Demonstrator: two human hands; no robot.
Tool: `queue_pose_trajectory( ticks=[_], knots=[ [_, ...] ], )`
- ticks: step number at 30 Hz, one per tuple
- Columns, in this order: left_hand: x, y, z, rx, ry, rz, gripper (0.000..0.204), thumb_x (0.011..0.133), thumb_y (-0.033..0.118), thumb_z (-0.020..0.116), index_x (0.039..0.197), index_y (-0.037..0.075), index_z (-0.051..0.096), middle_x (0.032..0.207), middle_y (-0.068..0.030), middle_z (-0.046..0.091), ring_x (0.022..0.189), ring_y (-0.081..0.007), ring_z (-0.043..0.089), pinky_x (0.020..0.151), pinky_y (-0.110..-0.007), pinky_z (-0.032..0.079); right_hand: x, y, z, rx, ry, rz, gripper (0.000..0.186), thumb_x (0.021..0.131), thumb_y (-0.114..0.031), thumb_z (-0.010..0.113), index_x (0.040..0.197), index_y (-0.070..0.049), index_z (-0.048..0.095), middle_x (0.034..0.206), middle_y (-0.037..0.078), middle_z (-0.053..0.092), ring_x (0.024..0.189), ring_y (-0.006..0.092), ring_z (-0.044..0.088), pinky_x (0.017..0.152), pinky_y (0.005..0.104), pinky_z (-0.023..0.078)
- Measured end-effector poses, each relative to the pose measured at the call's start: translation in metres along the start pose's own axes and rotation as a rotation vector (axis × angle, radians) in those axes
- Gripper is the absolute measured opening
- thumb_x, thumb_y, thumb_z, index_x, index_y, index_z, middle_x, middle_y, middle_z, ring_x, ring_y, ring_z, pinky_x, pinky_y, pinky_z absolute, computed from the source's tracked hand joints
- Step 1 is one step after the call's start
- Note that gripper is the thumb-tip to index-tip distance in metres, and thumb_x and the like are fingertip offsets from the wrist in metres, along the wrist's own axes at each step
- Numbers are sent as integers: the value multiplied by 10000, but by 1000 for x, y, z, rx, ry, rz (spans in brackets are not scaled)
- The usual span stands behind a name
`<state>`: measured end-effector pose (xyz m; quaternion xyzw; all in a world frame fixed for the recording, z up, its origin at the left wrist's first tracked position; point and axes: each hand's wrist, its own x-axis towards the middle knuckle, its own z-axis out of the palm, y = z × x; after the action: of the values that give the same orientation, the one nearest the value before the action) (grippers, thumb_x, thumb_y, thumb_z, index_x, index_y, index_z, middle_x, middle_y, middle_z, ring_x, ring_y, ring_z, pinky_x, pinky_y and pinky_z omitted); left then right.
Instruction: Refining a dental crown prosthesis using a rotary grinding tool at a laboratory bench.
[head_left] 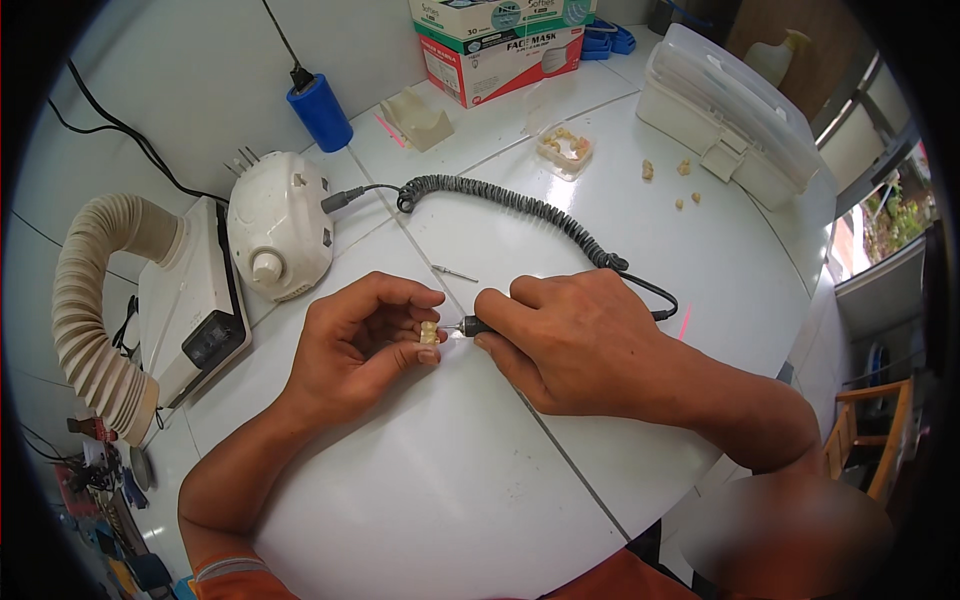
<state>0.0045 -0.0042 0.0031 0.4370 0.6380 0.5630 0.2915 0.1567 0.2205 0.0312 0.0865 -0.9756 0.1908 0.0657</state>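
Note:
Between the thumb and fingers of my left hand (345, 345) is a small yellowish dental piece (429, 332), shaped like joined teeth. My right hand (590, 345) is closed around a black rotary handpiece (474, 326), much of it hidden by the fingers. Its thin metal bur points left at the dental piece; whether the two touch, I cannot tell. A coiled black cord (510, 200) runs from the handpiece to a white control unit (283, 225) with a round knob. Just beyond my hands, a loose metal bur (455, 273) lies on the white table (420, 470).
To the left stands a white machine (180, 280) with a ribbed hose (85, 300). Behind are a blue cylinder (320, 112), a beige block (417, 120) and mask boxes (503, 65). A small tray (565, 152), loose tooth pieces (684, 167) and a lidded case (730, 120) occupy the back right.

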Motion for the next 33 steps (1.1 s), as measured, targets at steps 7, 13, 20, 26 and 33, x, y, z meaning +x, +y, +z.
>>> queue_pose_trajectory(
  ticks=[7,13,20,26,33],
  knots=[
    [1,3,1,51,-1,-25,362,976,-111,748,1314,-30,647,1124,-95,727,1057,-173,775,1013,-341,643,0,1,2,12,14,-24,222,1047,-255,683,1045,-34,688,744,133,689,612,348,705,540,481,535],
    [0,1,1,81,-12,-7,362,968,-114,750,1309,-32,664,1129,-95,732,1062,-173,780,998,-330,637,0,2,-2,20,-36,-31,237,1049,-258,688,1058,-21,690,754,142,689,612,353,702,545,479,535],
    [0,3,1,66,-5,-16,356,981,-106,743,1315,-33,643,1135,-95,720,1059,-171,775,1034,-355,635,0,2,0,32,-13,-3,235,1057,-249,679,1042,-15,682,744,148,685,613,364,698,554,487,533],
    [0,3,0,77,-31,-19,348,988,-102,738,1316,-34,643,1131,-93,723,1074,-176,777,1033,-353,635,0,1,-2,38,-14,4,241,1057,-249,677,1037,-9,676,739,151,682,612,375,695,562,493,535],
    [0,2,0,71,-11,-14,339,990,-95,745,1308,-36,647,1117,-97,728,1071,-177,779,1026,-353,637,1,1,-4,52,-45,-4,237,1058,-251,676,1029,-16,673,741,147,685,618,374,701,562,496,536]
  ],
)
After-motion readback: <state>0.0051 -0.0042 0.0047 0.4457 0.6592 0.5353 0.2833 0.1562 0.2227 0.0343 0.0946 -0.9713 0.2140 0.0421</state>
